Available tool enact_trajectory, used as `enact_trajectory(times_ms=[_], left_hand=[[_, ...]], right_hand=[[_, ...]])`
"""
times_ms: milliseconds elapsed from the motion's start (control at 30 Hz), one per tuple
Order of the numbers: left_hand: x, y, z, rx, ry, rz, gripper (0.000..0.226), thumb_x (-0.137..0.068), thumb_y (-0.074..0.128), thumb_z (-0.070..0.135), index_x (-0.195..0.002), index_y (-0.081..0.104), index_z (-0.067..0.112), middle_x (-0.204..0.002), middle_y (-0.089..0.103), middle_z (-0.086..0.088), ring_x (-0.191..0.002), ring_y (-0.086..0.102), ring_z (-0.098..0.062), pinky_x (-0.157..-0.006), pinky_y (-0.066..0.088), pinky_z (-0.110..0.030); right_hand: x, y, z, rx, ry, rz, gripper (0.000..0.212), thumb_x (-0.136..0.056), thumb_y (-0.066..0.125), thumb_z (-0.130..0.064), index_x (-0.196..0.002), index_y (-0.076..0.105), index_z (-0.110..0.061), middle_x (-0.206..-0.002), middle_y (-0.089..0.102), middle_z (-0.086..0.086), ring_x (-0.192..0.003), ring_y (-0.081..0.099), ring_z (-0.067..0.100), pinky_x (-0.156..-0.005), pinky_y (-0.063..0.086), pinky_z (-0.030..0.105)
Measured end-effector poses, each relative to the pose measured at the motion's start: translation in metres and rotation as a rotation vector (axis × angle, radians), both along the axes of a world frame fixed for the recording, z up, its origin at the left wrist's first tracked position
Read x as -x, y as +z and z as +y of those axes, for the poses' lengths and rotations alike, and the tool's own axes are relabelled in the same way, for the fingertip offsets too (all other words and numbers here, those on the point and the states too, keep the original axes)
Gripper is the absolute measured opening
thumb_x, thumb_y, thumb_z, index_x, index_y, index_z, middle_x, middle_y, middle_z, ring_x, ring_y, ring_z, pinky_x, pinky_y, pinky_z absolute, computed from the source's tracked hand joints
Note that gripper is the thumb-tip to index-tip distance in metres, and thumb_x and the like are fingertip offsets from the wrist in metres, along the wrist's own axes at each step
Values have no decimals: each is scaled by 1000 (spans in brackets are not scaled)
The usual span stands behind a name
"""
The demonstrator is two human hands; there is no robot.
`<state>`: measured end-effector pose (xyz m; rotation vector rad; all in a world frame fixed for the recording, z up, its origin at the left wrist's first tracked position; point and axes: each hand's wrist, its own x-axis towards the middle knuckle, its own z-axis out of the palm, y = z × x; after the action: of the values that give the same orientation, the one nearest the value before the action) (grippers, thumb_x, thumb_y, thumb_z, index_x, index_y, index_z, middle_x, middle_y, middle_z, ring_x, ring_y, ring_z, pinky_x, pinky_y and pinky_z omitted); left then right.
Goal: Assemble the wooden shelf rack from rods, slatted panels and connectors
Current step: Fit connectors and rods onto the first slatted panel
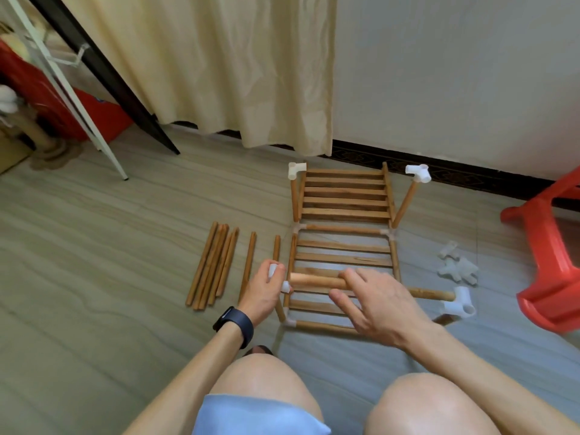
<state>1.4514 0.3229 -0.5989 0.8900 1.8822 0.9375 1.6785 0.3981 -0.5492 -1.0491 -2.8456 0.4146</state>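
Head view, above the flat slatted panel (343, 257). Risk: the white connector (272, 271) may take the rod (314, 281) askew and jam or slip off, since only 2 digits steer it. At the panel's near-left corner, the left hand (265, 290) curls around the connector, with the rod tip just at its socket. Over the panel's middle, the right hand (381, 304) pinches the rod, thumb under, forefinger over.
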Motion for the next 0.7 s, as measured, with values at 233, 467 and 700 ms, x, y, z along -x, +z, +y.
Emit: enact_trajectory(times_ms=[233, 467, 700], left_hand=[[-3, -1, -9, -8, -29, 32, 27, -107, 38, 39, -101, 52, 17, -103, 62, -20, -96, 65, -32, -85, 53, -46], [-5, 6, -7, 8, -39, 16, 29, -107, 37, 37, -103, 52, 12, -86, 57, -4, -76, 58, -15, -68, 45, -26], [-1, 8, -5, -1, -50, -1, 24, -107, 37, 38, -99, 51, 21, -87, 60, -7, -79, 64, -21, -77, 52, -37]], right_hand=[[12, -25, 1, -291, -56, -54, 44, -99, 28, -62, -87, 53, -27, -69, 49, -5, -62, 48, 23, -59, 33, 34], [5, -33, -8, -280, -81, -76, 46, -98, 27, -62, -83, 53, -27, -63, 50, -3, -56, 49, 24, -56, 31, 34], [10, -36, -8, -194, -93, -58, 52, -97, 16, -66, -87, 50, -28, -69, 54, -4, -60, 54, 23, -58, 39, 35]])
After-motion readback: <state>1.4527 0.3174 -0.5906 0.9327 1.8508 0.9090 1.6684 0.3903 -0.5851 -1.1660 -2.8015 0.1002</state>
